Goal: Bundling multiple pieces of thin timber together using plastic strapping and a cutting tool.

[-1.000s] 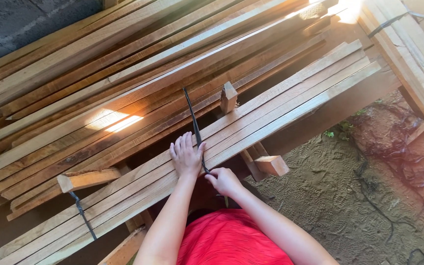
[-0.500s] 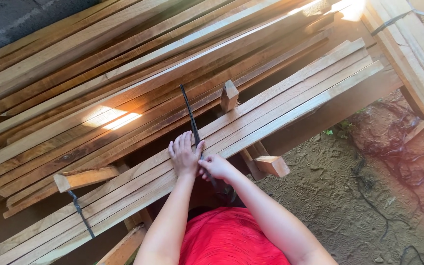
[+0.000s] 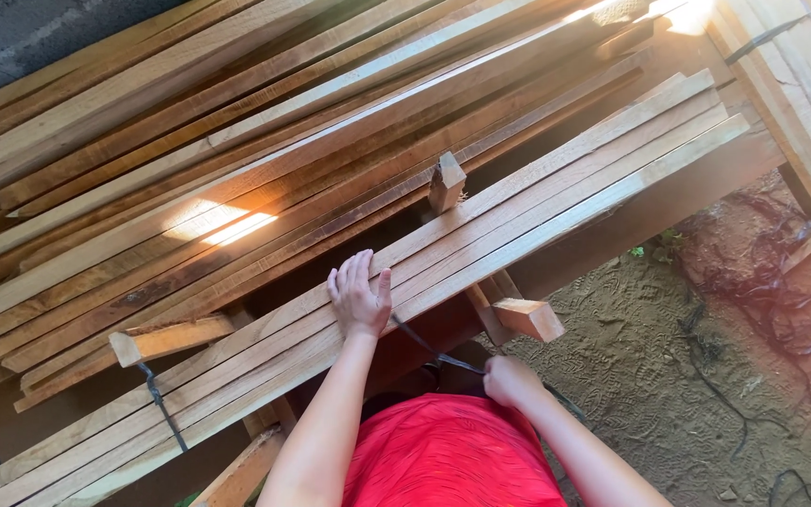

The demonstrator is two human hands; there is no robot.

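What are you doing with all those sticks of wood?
A person in a red shirt stands at a bundle of long wooden slats. The left hand lies flat on top of the slats. The right hand grips a dark strap that runs from under the left hand down toward the body. Another dark strap hangs off the slats further left. More planks are stacked behind.

This is a rough timber yard or open-air carpentry workshop. Long sawn planks (image 3: 265,188) lie stacked in deep layers, and a smaller bundle of boards (image 3: 537,202) rests across wooden supports (image 3: 527,317). A dark strap (image 3: 163,406) binds the bundle. The ground is bare packed dirt (image 3: 668,376) marked with footprints, with loose cables (image 3: 781,310) lying on it.
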